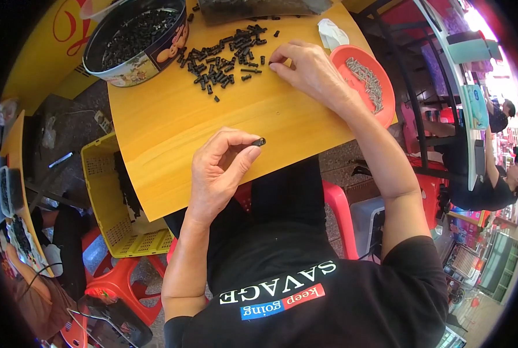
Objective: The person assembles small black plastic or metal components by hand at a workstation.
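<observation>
My left hand (221,168) pinches a small black tubular part (260,141) between thumb and forefinger, above the table's near edge. Its round end faces right, with a hole showing. Farther out, my right hand (311,72) has thumb and forefinger brought close together at the right side of a loose pile of black tubular parts (215,64). A dark bit shows at those fingertips, too small to name. Beside my right wrist, a red plate (388,87) holds many small silvery metal pieces (366,81) that look like screws or pins.
A round tin (125,74) full of black pieces stands at the far left of the yellow table (172,139). A clear bag (259,8) lies at the back, and crumpled white paper (332,33) by the plate. Left below are a yellow crate (96,191) and red stool (119,287). Other people sit nearby.
</observation>
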The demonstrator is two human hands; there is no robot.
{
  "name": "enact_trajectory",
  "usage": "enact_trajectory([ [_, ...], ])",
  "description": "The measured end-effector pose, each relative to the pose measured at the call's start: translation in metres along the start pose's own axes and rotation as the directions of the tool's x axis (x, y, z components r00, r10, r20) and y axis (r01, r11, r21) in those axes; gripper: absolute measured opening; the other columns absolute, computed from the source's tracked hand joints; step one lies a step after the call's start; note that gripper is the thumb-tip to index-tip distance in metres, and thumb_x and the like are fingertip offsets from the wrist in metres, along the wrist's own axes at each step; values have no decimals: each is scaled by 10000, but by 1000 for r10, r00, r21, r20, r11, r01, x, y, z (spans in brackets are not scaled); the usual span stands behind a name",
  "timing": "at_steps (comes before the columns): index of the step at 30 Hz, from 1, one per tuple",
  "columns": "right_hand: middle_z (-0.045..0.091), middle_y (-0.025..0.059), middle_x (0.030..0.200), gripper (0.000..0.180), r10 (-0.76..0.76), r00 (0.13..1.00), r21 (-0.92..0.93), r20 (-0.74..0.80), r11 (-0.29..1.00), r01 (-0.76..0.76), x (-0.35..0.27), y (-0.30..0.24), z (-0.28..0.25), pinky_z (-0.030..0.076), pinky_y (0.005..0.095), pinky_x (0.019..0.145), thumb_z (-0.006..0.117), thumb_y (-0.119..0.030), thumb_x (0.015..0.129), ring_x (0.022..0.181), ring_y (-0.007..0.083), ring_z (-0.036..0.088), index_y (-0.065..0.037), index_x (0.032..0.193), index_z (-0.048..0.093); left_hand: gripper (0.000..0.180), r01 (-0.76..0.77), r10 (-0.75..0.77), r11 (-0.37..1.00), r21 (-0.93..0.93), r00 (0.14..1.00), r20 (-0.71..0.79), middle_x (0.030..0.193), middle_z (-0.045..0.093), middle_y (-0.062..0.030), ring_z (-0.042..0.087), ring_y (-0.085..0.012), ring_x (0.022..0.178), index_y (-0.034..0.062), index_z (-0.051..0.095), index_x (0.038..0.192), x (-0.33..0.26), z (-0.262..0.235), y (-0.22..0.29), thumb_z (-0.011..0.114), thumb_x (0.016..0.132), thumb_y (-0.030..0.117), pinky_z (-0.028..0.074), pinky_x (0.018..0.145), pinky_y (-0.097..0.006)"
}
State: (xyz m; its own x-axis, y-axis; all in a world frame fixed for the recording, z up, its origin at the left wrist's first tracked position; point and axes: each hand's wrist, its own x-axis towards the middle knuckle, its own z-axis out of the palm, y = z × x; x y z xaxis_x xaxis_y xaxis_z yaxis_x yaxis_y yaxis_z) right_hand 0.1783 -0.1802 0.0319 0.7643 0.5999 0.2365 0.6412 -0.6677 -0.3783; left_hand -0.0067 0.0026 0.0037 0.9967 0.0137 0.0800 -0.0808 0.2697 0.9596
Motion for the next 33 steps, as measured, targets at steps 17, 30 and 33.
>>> enact_trajectory([
  [17, 692, 7, 890, 213, 210, 954, 876, 214, 392, -282, -75, -82, -5, 466, 173, 607, 700, -110, 914, 722, 23, 593, -1, 1096, 689, 88, 31, -34, 999, -44, 997, -68, 911, 620, 14, 567, -47, 837, -9, 639, 1003, 0, 0, 1, 665, 925, 23, 447, 746, -192],
  [30, 648, 82, 977, 200, 108, 993, 800, -50, 599, -25, -86, -86, 7, 474, 186, 587, 694, 48, 867, 697, 68, 583, 38, 1066, 677, 98, 38, -40, 999, -27, 994, -104, 885, 613, 14, 561, -44, 797, -8, 643, 1000, -1, 1, 1, 676, 923, 45, 439, 705, -191],
  [33, 653, 85, 965, 172, -19, 987, 638, -159, 761, 118, -84, -82, 9, 480, 185, 580, 689, 45, 870, 707, 68, 598, 44, 1041, 676, 97, -1, 4, 1000, 21, 993, -118, 884, 615, 2, 560, -52, 786, -16, 647, 985, 0, 1, -3, 682, 916, 42, 441, 698, -195],
])
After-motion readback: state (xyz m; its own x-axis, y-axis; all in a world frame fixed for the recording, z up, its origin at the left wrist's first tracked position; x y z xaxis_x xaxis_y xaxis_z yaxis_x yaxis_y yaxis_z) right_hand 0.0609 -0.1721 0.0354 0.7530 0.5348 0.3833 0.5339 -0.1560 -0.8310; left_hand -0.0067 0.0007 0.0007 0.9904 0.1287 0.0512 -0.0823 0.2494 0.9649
